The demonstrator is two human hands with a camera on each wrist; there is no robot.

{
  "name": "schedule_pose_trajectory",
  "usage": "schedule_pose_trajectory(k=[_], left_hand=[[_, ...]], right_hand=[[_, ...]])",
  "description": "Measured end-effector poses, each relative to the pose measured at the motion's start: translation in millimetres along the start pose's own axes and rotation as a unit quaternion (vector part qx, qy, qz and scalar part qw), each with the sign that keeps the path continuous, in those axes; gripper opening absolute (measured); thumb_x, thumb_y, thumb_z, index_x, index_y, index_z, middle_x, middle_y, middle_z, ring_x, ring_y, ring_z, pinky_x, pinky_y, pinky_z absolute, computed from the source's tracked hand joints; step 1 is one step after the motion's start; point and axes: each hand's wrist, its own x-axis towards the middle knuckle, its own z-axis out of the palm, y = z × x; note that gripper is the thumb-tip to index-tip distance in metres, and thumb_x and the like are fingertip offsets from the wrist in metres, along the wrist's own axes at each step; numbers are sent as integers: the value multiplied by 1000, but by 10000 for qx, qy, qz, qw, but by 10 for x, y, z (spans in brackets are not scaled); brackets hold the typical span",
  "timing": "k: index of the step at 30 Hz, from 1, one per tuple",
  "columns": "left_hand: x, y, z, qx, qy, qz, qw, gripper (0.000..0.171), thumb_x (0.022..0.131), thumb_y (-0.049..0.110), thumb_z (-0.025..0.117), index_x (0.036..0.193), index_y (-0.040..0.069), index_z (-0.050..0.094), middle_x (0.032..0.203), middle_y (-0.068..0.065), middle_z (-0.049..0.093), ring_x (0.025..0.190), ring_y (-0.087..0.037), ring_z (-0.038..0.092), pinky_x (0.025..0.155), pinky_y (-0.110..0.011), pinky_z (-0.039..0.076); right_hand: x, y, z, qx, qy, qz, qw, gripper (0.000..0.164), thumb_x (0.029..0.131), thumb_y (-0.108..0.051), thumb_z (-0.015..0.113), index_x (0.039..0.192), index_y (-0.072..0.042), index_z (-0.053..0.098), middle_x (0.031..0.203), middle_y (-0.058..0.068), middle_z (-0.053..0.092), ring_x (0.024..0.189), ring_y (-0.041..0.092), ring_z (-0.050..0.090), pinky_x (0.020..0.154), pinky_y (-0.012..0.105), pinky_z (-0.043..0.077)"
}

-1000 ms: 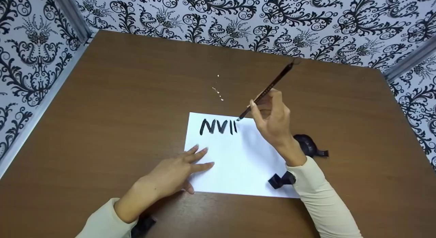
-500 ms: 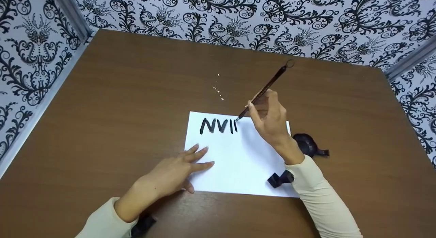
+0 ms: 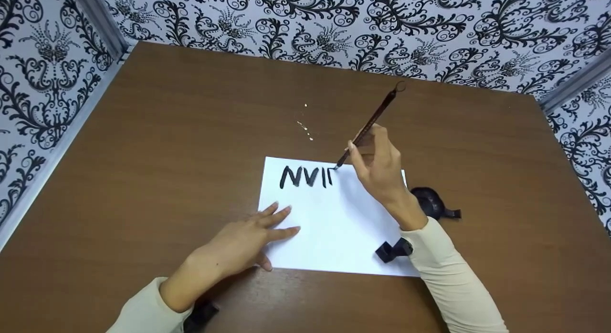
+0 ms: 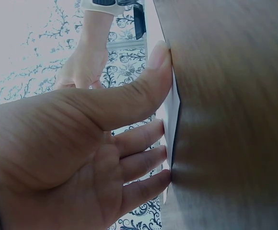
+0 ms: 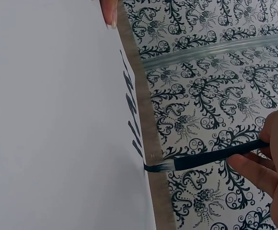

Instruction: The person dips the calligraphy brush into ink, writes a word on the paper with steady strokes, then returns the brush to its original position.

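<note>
My right hand (image 3: 379,168) pinches a dark-handled paintbrush (image 3: 370,123) with a small loop at its top end. In the right wrist view the brush's black-wetted bristles (image 5: 159,167) touch the white sheet of paper (image 3: 329,237) near its far edge. Black brushed strokes (image 3: 305,177), reading like "NVI" and a further upright with a short bar at its top, run along that edge. My left hand (image 3: 243,244) rests on the paper's left side with fingers spread and straight. From the left wrist view, its thumb (image 4: 159,57) and fingertips press down at the sheet's edge.
A round black dish-like object (image 3: 429,202) with a short handle sits right of the paper, partly behind the right wrist. Small pale specks (image 3: 304,127) mark the brown table (image 3: 191,132) beyond the sheet. Patterned wall panels (image 3: 310,27) border the table.
The brush tip has moved slightly right, drawing a short bar from the top of the last upright stroke. The brush's upper end has swung left. The left hand stays put.
</note>
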Motion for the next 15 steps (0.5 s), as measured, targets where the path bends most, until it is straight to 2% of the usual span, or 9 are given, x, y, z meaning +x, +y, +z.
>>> schedule_pose_trajectory(k=[2, 10, 13, 15], left_hand=[[0, -1, 3, -16, 10, 0, 10000, 77, 71, 38, 70, 142, 20, 48, 154, -12, 27, 140, -34, 24, 71, -45, 55], [-8, -4, -2, -60, 63, 55, 9999, 76, 72, 38, 70, 142, 19, 48, 154, -12, 27, 140, -34, 24, 71, -44, 55], [-7, -5, -2, -49, 63, 68, 9999, 76, 72, 40, 69, 142, 19, 48, 154, -12, 27, 140, -34, 24, 73, -45, 55], [-8, -5, 1, -18, 58, 74, 10000, 76, 72, 40, 69, 142, 19, 48, 154, -12, 27, 140, -34, 24, 79, -49, 53]], right_hand=[[1, 1, -7, -54, -32, 17, 10000, 30, 87, 6, 62, 112, 2, 46, 88, 13, 58, 75, 21, 68, 64, 15, 51], [17, -20, -49, -317, -220, 74, 9992, 30, 88, 3, 62, 114, 3, 46, 89, 13, 58, 77, 18, 68, 66, 16, 52], [24, -34, -67, -426, -296, 115, 9986, 30, 88, 3, 62, 114, 3, 46, 89, 14, 57, 78, 19, 67, 66, 20, 53], [27, -44, -75, -461, -339, 148, 9983, 30, 88, 3, 62, 113, 3, 46, 89, 14, 58, 77, 19, 66, 65, 22, 54]])
